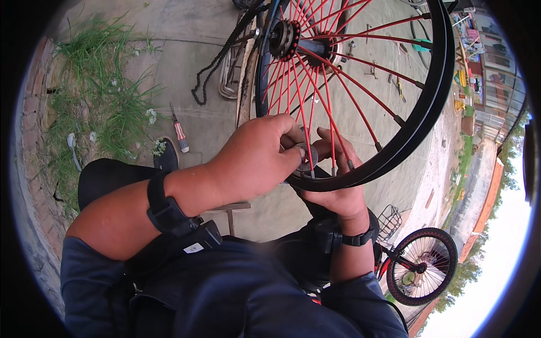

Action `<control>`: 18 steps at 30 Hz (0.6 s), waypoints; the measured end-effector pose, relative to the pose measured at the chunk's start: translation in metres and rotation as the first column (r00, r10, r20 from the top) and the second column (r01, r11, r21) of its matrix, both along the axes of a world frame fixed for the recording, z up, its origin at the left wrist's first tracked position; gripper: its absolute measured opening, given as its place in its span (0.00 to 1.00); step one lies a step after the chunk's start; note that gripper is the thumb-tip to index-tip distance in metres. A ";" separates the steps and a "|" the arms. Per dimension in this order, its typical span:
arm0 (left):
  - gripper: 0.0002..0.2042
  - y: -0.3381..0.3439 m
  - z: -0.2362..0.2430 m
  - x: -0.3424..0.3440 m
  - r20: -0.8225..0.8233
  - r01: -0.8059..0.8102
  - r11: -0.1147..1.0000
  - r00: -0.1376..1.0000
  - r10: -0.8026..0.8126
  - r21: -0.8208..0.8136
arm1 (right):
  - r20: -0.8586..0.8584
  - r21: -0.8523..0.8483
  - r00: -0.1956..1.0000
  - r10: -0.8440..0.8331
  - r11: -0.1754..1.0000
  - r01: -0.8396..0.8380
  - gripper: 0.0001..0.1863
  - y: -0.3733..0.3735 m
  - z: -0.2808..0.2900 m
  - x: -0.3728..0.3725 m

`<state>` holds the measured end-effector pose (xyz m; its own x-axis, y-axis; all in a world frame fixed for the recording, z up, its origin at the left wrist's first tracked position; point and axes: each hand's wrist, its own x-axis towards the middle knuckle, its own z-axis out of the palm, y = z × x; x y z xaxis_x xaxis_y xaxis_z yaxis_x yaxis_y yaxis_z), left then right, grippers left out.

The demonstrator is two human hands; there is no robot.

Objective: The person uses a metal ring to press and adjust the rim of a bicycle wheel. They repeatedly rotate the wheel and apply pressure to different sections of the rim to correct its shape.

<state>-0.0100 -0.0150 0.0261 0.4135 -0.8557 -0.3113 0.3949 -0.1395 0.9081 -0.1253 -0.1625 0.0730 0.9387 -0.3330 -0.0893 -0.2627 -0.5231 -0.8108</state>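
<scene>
A bicycle wheel [437,96] with a black rim and red spokes stands upright before me. My left hand [256,155] is closed at the rim's near edge, thumb and fingers pinching a round grey spoke wrench [308,157] among the spokes. On the other side, my right hand [342,194] wraps round the bottom of the rim, its palm under it and its fingers reaching up behind the spokes close to the wrench. Part of those fingers is hidden by rim and spokes. The wheel's hub [307,45] carries a dark toothed sprocket.
A black chain [217,65] hangs left of the wheel, by a wooden frame [246,93]. A screwdriver [179,130] lies on the concrete near my shoe [166,155]. Pliers [400,90] and small parts lie beyond the spokes. Grass [101,84] grows at left; another bicycle wheel [422,267] is at lower right.
</scene>
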 end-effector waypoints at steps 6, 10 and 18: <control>0.08 0.001 0.000 0.000 -0.071 -0.011 1.000 0.997 0.010 -0.010 | -0.001 0.000 1.000 0.001 1.000 -0.001 0.21 0.001 -0.001 0.001; 0.08 0.000 0.000 0.000 -0.080 -0.007 1.000 0.997 0.005 -0.024 | -0.004 -0.012 1.000 0.005 1.000 -0.005 0.21 0.001 0.002 0.001; 0.07 0.002 0.000 0.002 -0.009 0.050 0.999 0.999 -0.050 0.002 | 0.022 0.044 1.000 0.021 0.999 -0.022 0.29 0.001 -0.004 -0.004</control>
